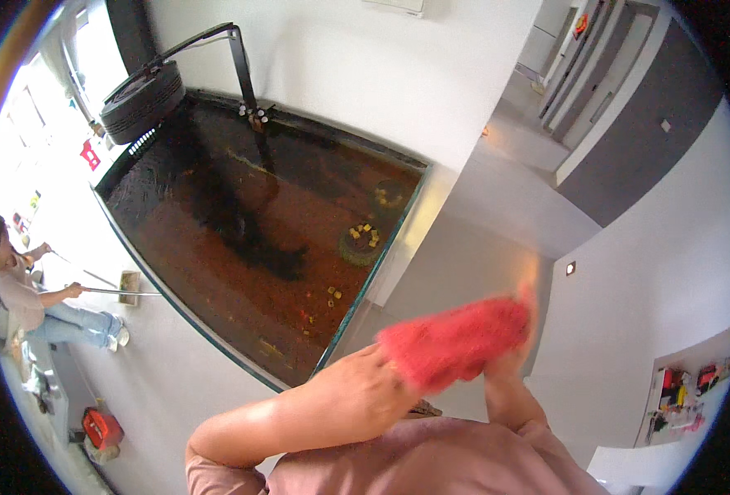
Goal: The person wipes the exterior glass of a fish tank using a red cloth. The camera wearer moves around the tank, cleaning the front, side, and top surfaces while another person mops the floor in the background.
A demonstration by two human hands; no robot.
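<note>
A red cloth [454,340] is stretched between my two hands, in front of my chest and slightly blurred. My left hand [380,377] grips its lower left end, the fingers mostly hidden under the fabric. At the cloth's right end is my right hand [522,337], partly covered by it, with a finger or thumb pointing up beside the edge; how its fingers close on the cloth is hard to see. Beyond the hands stands a large open-topped glass tank [362,291] of dark water, with yellow cubes [365,234] near its right side.
A black arm [241,68] and a round black fixture [142,102] overhang the tank. At the left, another person [21,297] holds a long-handled dustpan [129,288] and a second pole. A red container [102,428] is on the floor at lower left; shelves [680,396] hold items at right.
</note>
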